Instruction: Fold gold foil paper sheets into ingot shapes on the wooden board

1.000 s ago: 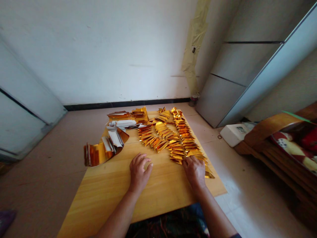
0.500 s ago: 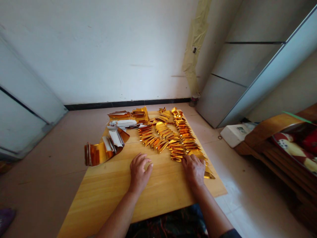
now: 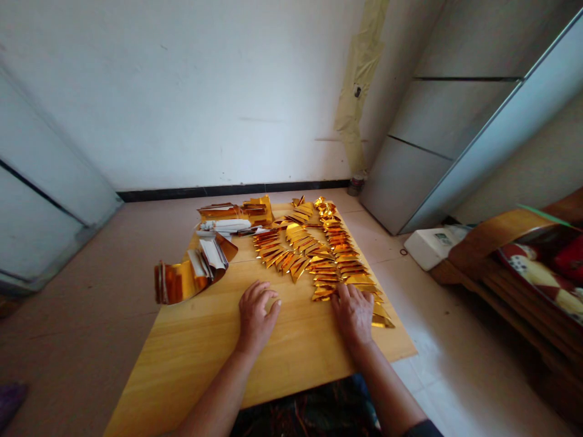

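Note:
Folded gold foil paper pieces [image 3: 291, 261] lie in overlapping curved and straight rows on the wooden table [image 3: 204, 346]. At the near end of the right-hand rows is my right hand [image 3: 355, 312]. Its fingers reach forward, slightly apart, over the foil edges and partly cover them; I see nothing gripped in it. My left hand [image 3: 257, 312] rests on bare wood left of the rows. Its fingers are loosely bent and the thumb stands apart, with nothing held. One gold folded piece [image 3: 382, 315] shows just right of my right hand.
Bundles of gold and white paper sheets [image 3: 212, 258] lie at the table's left, one hanging over the edge. Behind them is a further gold stack [image 3: 237, 212]. A white box [image 3: 429, 249] and a wooden seat [image 3: 510, 249] stand to the right, near a grey cabinet [image 3: 423, 133].
My right hand has shifted slightly left, and the end piece of the shorter row beside it sits a little differently. My left hand has stayed in place.

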{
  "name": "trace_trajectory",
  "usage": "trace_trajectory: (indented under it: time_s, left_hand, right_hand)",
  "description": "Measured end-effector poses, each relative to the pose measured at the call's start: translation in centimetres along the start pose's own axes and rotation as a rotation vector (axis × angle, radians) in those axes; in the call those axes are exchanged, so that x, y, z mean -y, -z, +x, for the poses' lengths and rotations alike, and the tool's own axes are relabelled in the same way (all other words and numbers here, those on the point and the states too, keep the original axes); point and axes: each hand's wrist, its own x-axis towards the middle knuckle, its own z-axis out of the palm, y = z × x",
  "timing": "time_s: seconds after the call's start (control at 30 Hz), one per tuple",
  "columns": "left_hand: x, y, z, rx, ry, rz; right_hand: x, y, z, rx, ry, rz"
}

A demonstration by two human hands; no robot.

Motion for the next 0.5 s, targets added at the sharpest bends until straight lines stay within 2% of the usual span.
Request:
trace_trajectory:
  time_s: [0.2, 0.5]
  left_hand:
    - [-0.02, -0.02, 0.02, -0.006, 0.01, -0.001]
    - [-0.03, 0.08, 0.02, 0.001, 0.008, -0.011]
  right_hand:
    - [-0.26, -0.17, 0.34, -0.004, 0.053, 0.005]
    - [-0.36, -0.23, 0.94, -0.01, 0.023, -0.028]
